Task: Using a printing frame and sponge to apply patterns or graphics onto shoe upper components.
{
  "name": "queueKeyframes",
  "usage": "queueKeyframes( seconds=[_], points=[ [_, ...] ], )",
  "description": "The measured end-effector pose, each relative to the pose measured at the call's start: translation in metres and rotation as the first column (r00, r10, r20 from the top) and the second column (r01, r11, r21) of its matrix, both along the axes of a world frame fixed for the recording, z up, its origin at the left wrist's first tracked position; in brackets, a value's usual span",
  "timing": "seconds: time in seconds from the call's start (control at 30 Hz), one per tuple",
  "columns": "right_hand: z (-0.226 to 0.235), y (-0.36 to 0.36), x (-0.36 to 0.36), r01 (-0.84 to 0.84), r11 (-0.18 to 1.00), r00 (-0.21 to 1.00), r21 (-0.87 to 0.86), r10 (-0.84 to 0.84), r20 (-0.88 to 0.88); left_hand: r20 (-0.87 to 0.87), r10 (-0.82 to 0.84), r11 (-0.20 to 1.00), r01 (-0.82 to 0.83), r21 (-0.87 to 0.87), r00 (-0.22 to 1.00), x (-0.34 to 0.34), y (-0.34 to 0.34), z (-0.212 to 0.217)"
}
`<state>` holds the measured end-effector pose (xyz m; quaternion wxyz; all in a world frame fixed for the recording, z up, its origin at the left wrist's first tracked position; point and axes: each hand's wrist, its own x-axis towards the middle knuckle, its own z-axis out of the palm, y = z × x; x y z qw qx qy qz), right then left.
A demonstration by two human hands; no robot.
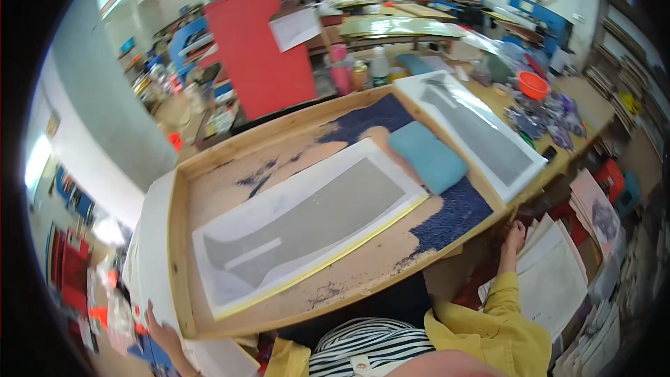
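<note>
A shallow wooden tray (pixel 176 237) lies tilted across the view in front of me. Inside it rests a white-bordered sheet (pixel 209 300) bearing a long grey shape, with a yellow strip along its near edge. A blue sponge-like pad (pixel 427 157) touches the sheet's far right corner. Dark blue grains (pixel 457 216) spread over the tray bottom beside it. Near the tray's front left corner, my left hand (pixel 164 338) has its fingers stretched along a white board. My right hand (pixel 514 237) is curled beside the tray's front right corner, above stacked papers; what it holds is hidden.
A second white-bordered grey panel (pixel 481 132) leans over the tray's right rim. Behind stand a red cabinet (pixel 262 49), bottles (pixel 380 66) and an orange bowl (pixel 533 86). Paper stacks (pixel 551 272) lie at my right; a pillar (pixel 115 84) rises at left. People work far off.
</note>
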<state>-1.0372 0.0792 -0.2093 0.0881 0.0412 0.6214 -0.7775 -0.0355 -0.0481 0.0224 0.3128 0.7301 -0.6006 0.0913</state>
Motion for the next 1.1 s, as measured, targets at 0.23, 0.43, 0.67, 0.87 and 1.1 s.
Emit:
queueKeyframes(
  seconds=[0.23, 0.43, 0.67, 0.87, 1.1],
  points=[
    [0.052, 0.004, 0.021, 0.148, 0.989, 0.987, 0.004, -0.147, -0.069, 0.773, -0.494, 0.739, 0.66, 0.132, 0.399, 0.126, -0.017, -0.091],
    [0.085, 0.036, 0.024, 0.264, 0.962, 0.944, -0.067, -0.272, -0.189, 0.157, -0.373, 0.853, 0.271, 0.447, 0.914, 0.073, 0.004, -0.062],
    [0.139, -0.001, 0.045, 0.244, 0.938, 0.879, -0.247, -0.322, -0.351, -0.062, -0.22, 0.799, 0.216, 0.562, 0.974, 0.074, 0.037, -0.05],
    [0.239, -0.106, 0.093, -0.216, 0.976, 0.798, -0.033, 0.157, -0.582, 0.187, -0.078, 0.892, -0.015, 0.452, 0.979, 0.084, 0.033, 0.006],
    [0.324, -0.214, 0.336, -0.829, 0.404, 0.148, 0.388, 0.826, -0.544, -0.113, -0.064, 0.942, 0.023, -0.335, 0.992, 0.007, 0.035, 0.09]
  ],
)
